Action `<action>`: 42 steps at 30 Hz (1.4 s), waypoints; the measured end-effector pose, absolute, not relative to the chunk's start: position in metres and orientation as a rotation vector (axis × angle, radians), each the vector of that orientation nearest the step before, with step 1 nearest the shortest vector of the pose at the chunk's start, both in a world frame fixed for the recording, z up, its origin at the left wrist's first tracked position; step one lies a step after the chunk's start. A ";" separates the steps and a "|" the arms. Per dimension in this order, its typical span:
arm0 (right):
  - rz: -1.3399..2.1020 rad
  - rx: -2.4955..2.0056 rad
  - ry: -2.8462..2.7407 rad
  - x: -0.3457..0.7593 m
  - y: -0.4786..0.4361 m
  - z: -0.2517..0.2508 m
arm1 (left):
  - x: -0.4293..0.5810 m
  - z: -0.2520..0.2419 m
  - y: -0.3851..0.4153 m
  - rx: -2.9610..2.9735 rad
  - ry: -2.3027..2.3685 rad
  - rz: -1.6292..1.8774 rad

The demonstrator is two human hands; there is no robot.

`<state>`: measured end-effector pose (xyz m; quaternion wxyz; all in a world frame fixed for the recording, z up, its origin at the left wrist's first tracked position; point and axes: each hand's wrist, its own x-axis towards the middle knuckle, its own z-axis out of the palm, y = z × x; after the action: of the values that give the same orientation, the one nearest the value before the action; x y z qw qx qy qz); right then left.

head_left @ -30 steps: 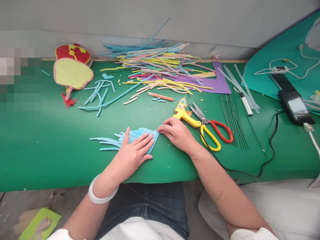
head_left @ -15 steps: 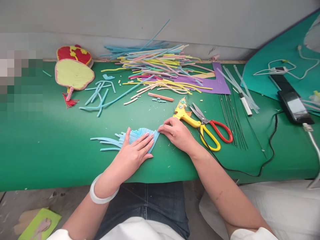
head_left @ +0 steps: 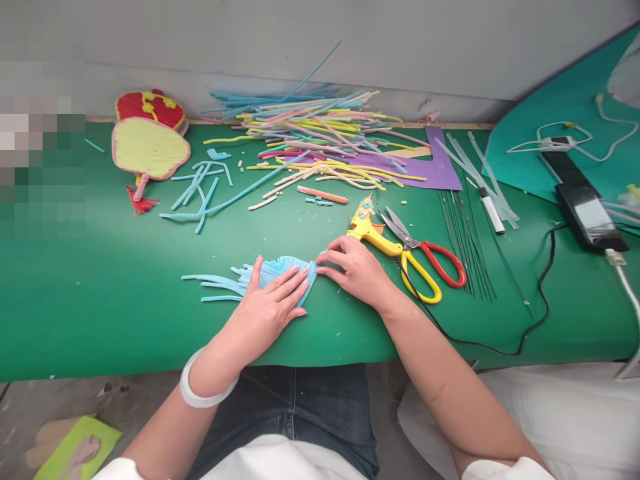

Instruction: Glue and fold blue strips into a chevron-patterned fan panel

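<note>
A flat panel of blue pipe cleaners (head_left: 273, 269) lies on the green table, its long loose ends pointing left. My left hand (head_left: 275, 297) rests flat on it with fingers spread, pressing its right half and hiding part of it. At the panel's right edge, my right hand (head_left: 345, 267) has thumb and fingertips closed on the rim; the exact grip is partly hidden. Just beyond the right hand lies a yellow glue gun (head_left: 373, 233), and beside that are open scissors (head_left: 417, 250) with one red and one yellow handle.
A heap of coloured pipe cleaners (head_left: 310, 127) lies at the back over purple sheet (head_left: 443, 160). Two hand fans (head_left: 150, 147) sit back left. Thin green wires (head_left: 465, 247), clear glue sticks, a white marker (head_left: 493, 212) and a black cord (head_left: 543, 307) are on the right.
My right hand's thumb and fingertips have shifted very slightly at the panel's edge. The left hand stays in place, and the view has moved a touch.
</note>
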<state>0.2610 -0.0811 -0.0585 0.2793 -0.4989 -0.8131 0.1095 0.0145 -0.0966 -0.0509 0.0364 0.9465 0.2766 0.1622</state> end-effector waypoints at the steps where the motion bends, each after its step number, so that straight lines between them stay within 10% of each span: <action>1: 0.286 -1.341 -2.180 0.261 -0.081 -0.058 | 0.014 -0.051 -0.097 2.911 0.848 0.499; 42: 0.303 -1.384 -2.166 0.257 -0.081 -0.057 | 0.015 -0.048 -0.097 2.842 0.849 0.489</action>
<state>0.2575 -0.0809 -0.0570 0.2732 -0.5142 -0.8051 0.1126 0.0145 -0.0969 -0.0485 0.0675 0.9432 0.2819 0.1624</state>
